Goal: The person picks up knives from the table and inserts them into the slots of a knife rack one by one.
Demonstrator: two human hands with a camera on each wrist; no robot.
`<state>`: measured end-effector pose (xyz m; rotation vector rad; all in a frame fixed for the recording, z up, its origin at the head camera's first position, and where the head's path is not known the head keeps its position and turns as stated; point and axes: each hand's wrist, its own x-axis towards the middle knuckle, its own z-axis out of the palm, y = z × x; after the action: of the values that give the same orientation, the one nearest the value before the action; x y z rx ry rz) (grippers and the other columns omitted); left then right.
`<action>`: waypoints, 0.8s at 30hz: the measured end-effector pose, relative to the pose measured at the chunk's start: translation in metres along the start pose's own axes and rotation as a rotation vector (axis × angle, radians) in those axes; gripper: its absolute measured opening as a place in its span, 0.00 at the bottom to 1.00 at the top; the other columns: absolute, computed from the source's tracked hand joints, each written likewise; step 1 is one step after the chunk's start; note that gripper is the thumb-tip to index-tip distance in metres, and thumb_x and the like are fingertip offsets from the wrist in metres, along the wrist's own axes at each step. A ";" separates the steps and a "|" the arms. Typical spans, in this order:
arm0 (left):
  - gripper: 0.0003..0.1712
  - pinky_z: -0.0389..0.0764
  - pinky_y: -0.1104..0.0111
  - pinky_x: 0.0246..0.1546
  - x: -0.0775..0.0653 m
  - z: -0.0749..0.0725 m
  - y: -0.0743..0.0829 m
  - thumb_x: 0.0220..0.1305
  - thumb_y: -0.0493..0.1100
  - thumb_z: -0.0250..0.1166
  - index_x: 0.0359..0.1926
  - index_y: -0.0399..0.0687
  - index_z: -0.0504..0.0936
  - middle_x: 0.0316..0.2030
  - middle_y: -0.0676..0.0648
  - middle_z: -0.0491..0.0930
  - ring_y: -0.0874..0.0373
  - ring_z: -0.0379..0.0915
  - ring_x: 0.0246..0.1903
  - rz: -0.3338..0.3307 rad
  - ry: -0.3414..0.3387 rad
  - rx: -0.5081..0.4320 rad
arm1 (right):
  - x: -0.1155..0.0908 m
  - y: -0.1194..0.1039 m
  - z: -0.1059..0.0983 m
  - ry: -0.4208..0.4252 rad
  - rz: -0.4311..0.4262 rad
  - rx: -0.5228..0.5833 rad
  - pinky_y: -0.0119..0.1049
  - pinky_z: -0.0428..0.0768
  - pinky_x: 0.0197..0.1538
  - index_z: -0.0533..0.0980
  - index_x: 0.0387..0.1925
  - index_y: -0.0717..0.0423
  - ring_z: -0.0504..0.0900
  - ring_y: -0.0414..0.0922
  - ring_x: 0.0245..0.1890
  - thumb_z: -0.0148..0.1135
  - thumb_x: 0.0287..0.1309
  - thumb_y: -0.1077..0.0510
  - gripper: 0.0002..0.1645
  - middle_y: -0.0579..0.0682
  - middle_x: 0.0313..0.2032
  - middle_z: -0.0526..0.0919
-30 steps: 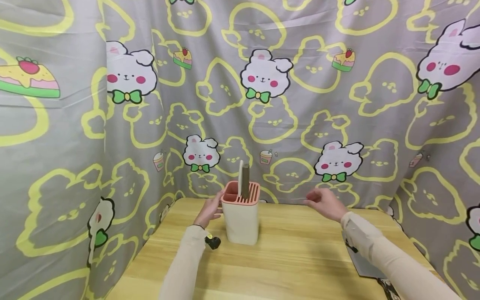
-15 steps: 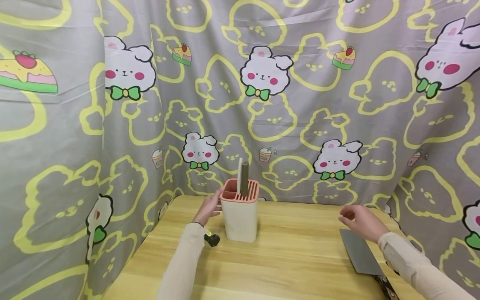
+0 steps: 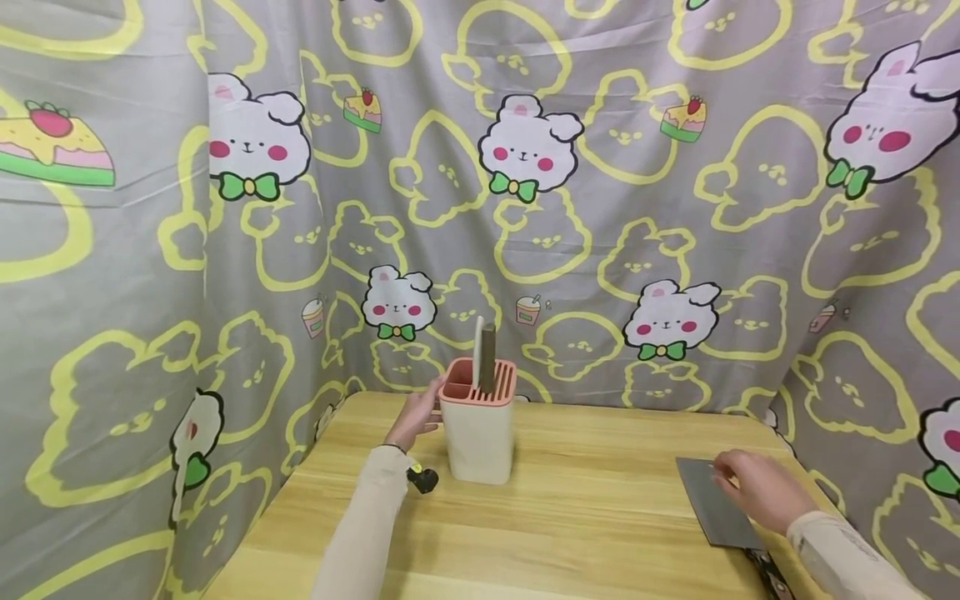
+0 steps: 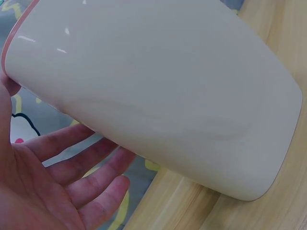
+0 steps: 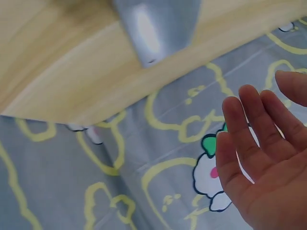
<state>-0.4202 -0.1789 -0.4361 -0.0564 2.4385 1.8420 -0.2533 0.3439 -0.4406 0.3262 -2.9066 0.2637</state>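
Observation:
A cream knife holder with a coral slotted top stands upright on the table. Two upright handles, one white and one grey-brown, rise from its top. My left hand touches its left side, fingers fairly straight along the wall in the left wrist view. At the right lies a cleaver with a broad grey blade and a dark patterned handle. Above the blade's right side hovers my right hand; its fingers are loosely bent and hold nothing in the right wrist view.
The wooden table ends at a patterned grey curtain, which hangs behind and along both sides. A small black object with a yellow part shows beside my left wrist.
My right hand has moved right and down from near the middle back of the table to over the cleaver, which was partly hidden by the arm before. My left hand stays at the holder.

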 end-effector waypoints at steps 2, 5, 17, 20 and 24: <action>0.45 0.80 0.50 0.55 0.001 0.000 0.001 0.63 0.77 0.49 0.60 0.45 0.79 0.55 0.39 0.82 0.49 0.85 0.48 -0.003 0.005 0.005 | -0.006 0.006 0.004 0.006 -0.008 -0.022 0.32 0.73 0.28 0.78 0.27 0.44 0.73 0.30 0.24 0.69 0.55 0.58 0.07 0.36 0.25 0.79; 0.45 0.79 0.50 0.56 0.000 0.000 0.002 0.63 0.76 0.49 0.60 0.45 0.78 0.56 0.39 0.82 0.47 0.84 0.49 -0.009 0.003 0.002 | -0.015 0.015 0.010 0.021 -0.010 -0.050 0.30 0.66 0.26 0.74 0.23 0.43 0.65 0.29 0.20 0.69 0.55 0.58 0.12 0.36 0.22 0.75; 0.47 0.82 0.52 0.54 0.000 -0.001 0.000 0.61 0.78 0.49 0.60 0.45 0.79 0.56 0.39 0.82 0.50 0.85 0.47 -0.018 0.006 -0.001 | -0.045 0.040 0.034 -0.102 0.120 -0.067 0.35 0.65 0.23 0.73 0.25 0.46 0.67 0.37 0.19 0.68 0.55 0.60 0.11 0.39 0.22 0.75; 0.48 0.81 0.52 0.54 0.000 -0.001 0.001 0.60 0.80 0.50 0.60 0.46 0.78 0.57 0.39 0.81 0.49 0.84 0.48 -0.020 0.001 0.002 | -0.051 0.044 0.039 -0.163 0.154 -0.041 0.37 0.66 0.24 0.74 0.26 0.47 0.69 0.38 0.19 0.68 0.56 0.59 0.09 0.40 0.22 0.76; 0.47 0.81 0.52 0.54 0.001 -0.001 0.001 0.61 0.79 0.49 0.60 0.46 0.79 0.56 0.39 0.82 0.49 0.85 0.48 -0.012 0.001 0.004 | -0.059 0.049 0.043 -0.190 0.175 -0.035 0.36 0.64 0.24 0.70 0.22 0.47 0.66 0.40 0.18 0.68 0.55 0.60 0.14 0.42 0.19 0.72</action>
<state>-0.4210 -0.1795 -0.4352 -0.0717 2.4376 1.8325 -0.2162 0.3936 -0.5027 0.0953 -3.1284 0.2189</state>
